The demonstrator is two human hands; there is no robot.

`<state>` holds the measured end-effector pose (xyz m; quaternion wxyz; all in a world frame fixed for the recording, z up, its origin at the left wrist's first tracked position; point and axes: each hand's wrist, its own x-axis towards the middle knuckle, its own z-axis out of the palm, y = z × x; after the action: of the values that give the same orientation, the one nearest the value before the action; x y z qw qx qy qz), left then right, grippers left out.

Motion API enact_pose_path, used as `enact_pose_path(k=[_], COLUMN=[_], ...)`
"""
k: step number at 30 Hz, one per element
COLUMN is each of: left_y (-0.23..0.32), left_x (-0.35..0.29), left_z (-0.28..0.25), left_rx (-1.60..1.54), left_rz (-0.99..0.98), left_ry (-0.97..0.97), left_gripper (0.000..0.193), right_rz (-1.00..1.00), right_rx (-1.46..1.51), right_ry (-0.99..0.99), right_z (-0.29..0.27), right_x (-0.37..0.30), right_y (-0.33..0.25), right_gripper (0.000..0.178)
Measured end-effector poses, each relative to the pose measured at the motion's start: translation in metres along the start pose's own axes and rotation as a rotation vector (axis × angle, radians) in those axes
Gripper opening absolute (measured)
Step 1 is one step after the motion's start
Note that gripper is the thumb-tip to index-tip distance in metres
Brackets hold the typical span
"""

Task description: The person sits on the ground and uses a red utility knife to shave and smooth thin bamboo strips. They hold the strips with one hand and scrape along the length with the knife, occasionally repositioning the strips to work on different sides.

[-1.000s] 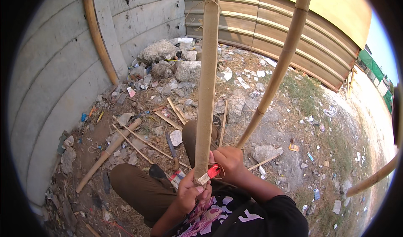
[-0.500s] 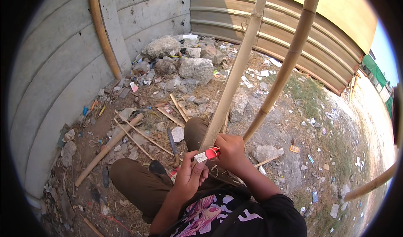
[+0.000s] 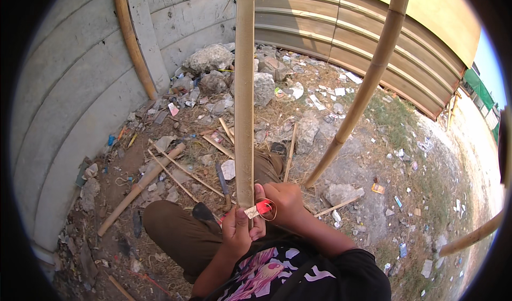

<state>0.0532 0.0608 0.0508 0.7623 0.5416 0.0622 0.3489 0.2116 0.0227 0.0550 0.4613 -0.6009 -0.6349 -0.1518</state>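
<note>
A long split bamboo pole [image 3: 245, 98] stands nearly upright in front of me, its pale inner face toward me and its lower end at my hands. My left hand [image 3: 239, 230] is closed around that lower end, thumb on top. My right hand [image 3: 287, 201] is closed beside it, at a small red object with a pale flat end [image 3: 262, 207] that lies against the bamboo. A thin curled strand loops around the red part. The right fingers are mostly hidden, and the object's kind is unclear. A knife-like tool [image 3: 221, 179] lies on the ground by my leg.
A whole bamboo pole [image 3: 362, 101] slants up on the right; another [image 3: 469, 233] enters from the right edge. A cut bamboo piece [image 3: 140, 189] and thin strips lie at left. Rocks [image 3: 208, 61], litter, a concrete wall [image 3: 90, 61] and a corrugated metal fence [image 3: 368, 39] surround the ground.
The split bamboo's top has swung left, from a rightward slant to nearly upright. Both hands have stayed close together at its lower end, shifting slightly downward.
</note>
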Motion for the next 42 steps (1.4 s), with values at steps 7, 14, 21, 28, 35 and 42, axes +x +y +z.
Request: enact_pose_path(k=[7,14,21,28,35,42], left_y=[0.004,0.0,0.015,0.012,0.006,0.014], left_x=[-0.005,-0.014,-0.007,-0.006,-0.008,-0.008], left_z=[0.0,0.003,0.0,-0.006,-0.005,-0.004], left_rx=[-0.02,-0.154,-0.127,-0.014,-0.054,-0.075], left_rz=[-0.046,-0.149,-0.024,0.021,0.024,0.015], left_ry=[-0.074,-0.109,-0.054,-0.071,-0.018,0.051], left_gripper=[0.044,0.038,0.041,0.037,0.035,0.041], right_rz=[0.049,0.032,-0.05,-0.07,-0.071,-0.07], right_rx=[-0.002,-0.066,0.041,0.023,-0.063,-0.032], right_ry=[0.078,0.092,-0.071,-0.026,0.057,0.046], right_z=[0.004,-0.012,-0.008,0.0,0.007,0.015], right_x=[0.002,0.032,0.019,0.011,0.015,0.026], right_y=[-0.002,0.017,-0.004,-0.006,-0.006,-0.008], right_gripper=[0.032,0.033,0.034,0.031,0.031,0.031])
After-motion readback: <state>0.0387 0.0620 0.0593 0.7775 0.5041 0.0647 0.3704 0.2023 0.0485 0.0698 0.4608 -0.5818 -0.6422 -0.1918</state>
